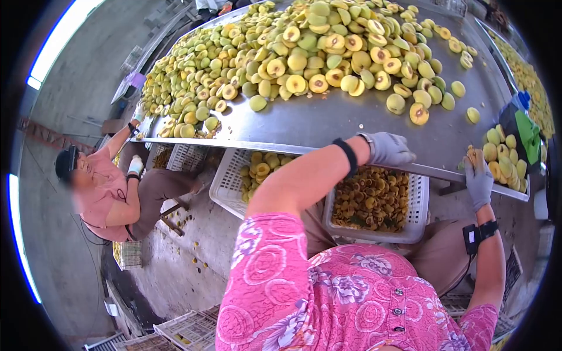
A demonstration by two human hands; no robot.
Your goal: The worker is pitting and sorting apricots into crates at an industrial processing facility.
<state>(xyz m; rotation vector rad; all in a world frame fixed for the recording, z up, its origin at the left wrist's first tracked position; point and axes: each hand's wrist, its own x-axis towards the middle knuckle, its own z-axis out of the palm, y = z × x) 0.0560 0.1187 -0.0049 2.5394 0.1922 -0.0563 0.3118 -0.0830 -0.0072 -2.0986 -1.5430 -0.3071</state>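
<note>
Fingers of the left hand (391, 149) curl inward, contents hidden; the right hand's (480, 180) opening and grip are unclear. Halved stone fruit (419, 113) beyond them could, if nudged, slide off the worktop (328, 120) into the crate (417, 205) below.

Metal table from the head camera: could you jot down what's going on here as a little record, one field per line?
table: metal, heaped with halved fruit
left hand: gloved, at the near edge; grip unclear
right hand: gloved, pinching a small brownish piece
between the knees: white basket of brownish scraps
far right: halved fruit beside a green item
co-worker: seated at left, one gloved hand by the heap
</note>
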